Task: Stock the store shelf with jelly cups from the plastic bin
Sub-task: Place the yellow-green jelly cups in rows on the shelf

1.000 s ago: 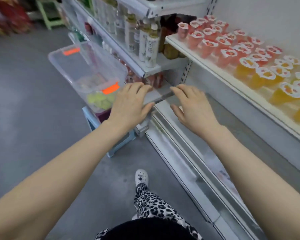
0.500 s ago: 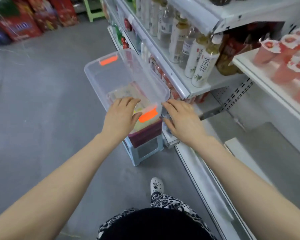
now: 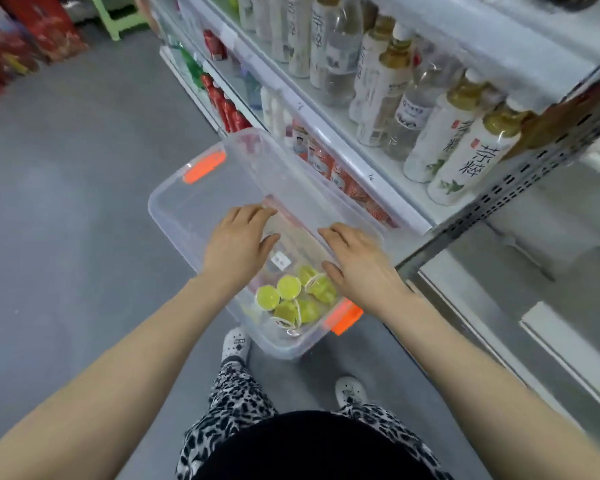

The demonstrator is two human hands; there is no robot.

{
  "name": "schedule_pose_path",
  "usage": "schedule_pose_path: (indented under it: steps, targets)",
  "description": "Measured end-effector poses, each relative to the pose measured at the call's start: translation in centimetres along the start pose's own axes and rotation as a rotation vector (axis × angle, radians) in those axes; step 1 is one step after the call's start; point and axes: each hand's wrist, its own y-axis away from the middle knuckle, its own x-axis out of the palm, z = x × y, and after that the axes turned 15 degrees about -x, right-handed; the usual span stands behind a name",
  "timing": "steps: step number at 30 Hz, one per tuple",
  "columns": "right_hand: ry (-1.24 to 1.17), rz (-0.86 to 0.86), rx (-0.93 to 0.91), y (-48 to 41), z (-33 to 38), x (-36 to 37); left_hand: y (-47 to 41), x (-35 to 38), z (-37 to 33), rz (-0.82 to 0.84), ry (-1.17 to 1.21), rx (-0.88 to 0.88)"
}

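While the clear, smooth-walled plastic bin (image 3: pixel 174 220) sat beside the white metal shelf (image 3: pixel 357 157), round green jelly cups (image 3: pixel 288 288) lay heaped at its near end, by one orange latch (image 3: pixel 343 317). Left hand (image 3: pixel 238 247) and right hand (image 3: pixel 359 268) hovered palm-down over the bin, fingers loosely extended, grasping nothing. Right thumb lay just above the cups; contact unclear.

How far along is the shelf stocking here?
Done: the plastic bin looks mostly emptied, its far end largely bare. In hand: nothing yet; the left hand and right hand hover open over the bin. Left: a cluster of green jelly cups at the near end to pick and shelve. How much is already shelved cannot be seen.
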Motion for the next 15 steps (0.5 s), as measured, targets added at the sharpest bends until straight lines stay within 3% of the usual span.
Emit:
schedule_pose_path:
  steps: [7,15]
  targets:
    - [-0.034,0.037,0.543,-3.8,5.2,5.3,-7.9,4.3,6.3,0.297,0.005,0.302]
    - [-0.127,0.251,0.997,-5.6,8.7,8.5,-9.5,11.4,3.7,0.767,-0.011,0.608]
